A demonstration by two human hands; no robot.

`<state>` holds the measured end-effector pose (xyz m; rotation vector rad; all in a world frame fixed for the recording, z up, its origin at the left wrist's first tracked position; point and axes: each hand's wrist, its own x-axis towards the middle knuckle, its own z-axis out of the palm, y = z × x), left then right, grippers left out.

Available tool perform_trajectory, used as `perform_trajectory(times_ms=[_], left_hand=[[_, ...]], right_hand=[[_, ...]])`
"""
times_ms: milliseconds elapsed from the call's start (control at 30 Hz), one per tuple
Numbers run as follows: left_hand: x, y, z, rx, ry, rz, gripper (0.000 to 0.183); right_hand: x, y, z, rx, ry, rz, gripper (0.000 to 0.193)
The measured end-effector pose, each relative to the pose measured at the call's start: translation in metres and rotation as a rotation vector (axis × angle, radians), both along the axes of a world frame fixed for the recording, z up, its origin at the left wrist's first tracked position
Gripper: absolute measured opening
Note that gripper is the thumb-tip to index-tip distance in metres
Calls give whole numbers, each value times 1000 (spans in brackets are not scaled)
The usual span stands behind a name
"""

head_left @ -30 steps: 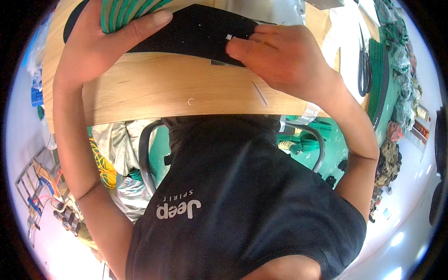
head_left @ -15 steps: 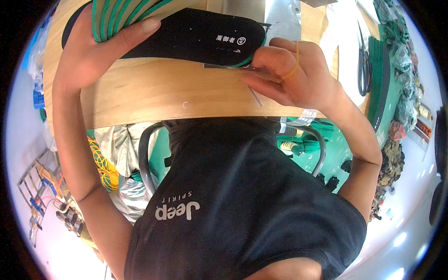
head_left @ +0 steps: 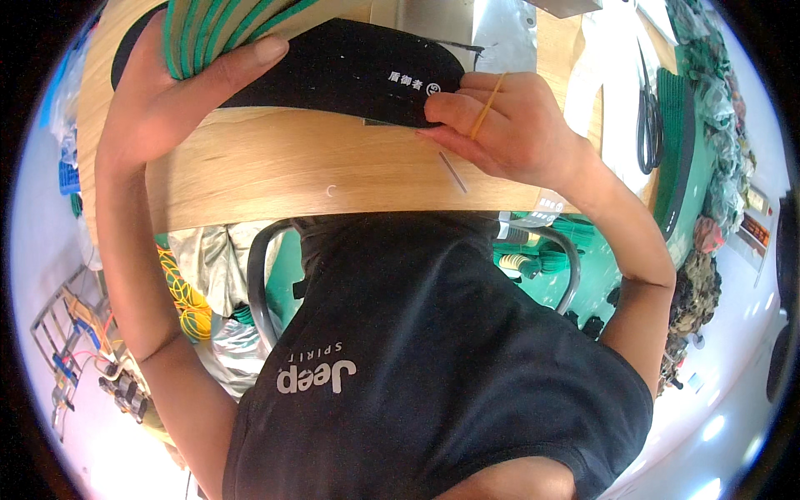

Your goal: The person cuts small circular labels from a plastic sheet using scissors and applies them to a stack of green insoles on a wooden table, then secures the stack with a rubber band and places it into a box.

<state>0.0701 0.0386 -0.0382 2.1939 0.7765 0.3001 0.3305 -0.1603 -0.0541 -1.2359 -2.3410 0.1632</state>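
Note:
A black insole [head_left: 333, 71] with white print near its right end lies over the wooden table [head_left: 250, 183]. My right hand [head_left: 525, 129] pinches that rounded right end between thumb and fingers. A yellow rubber band [head_left: 487, 107] loops around the fingers of this hand. On the left, my left hand [head_left: 171, 108] grips a fanned stack of green-edged insoles [head_left: 225, 25], its thumb resting across the black insole. The far part of the stack runs out of view, and the left fingers are mostly hidden behind it.
A shiny metal plate [head_left: 504, 37] sits beyond my right hand. Farther right are a white strip [head_left: 593, 92], a black looped tool [head_left: 648, 125] and a row of green-and-black insoles [head_left: 673, 142]. A thin clear strip [head_left: 453, 172] lies near the table's front edge.
My right hand has shifted slightly left and closed more firmly over the insole's end, covering part of the print. That end now bends a little. My left hand has barely moved.

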Motion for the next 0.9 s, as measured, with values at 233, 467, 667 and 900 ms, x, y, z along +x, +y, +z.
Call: perform_trajectory(times_ms=[233, 467, 667, 900], left_hand=[[-4, 3, -3, 13, 57, 16, 37], [-3, 4, -3, 53, -29, -57, 36], [-3, 3, -4, 31, -56, -74, 37], [-2, 0, -1, 63, -22, -51, 36]], right_hand=[[-3, -6, -5, -97, 43, -120, 21], [1, -8, -15, 10, 108, -36, 25], [-1, -4, -9, -28, 36, -106, 29], [1, -8, -12, 48, 62, -37, 26]])
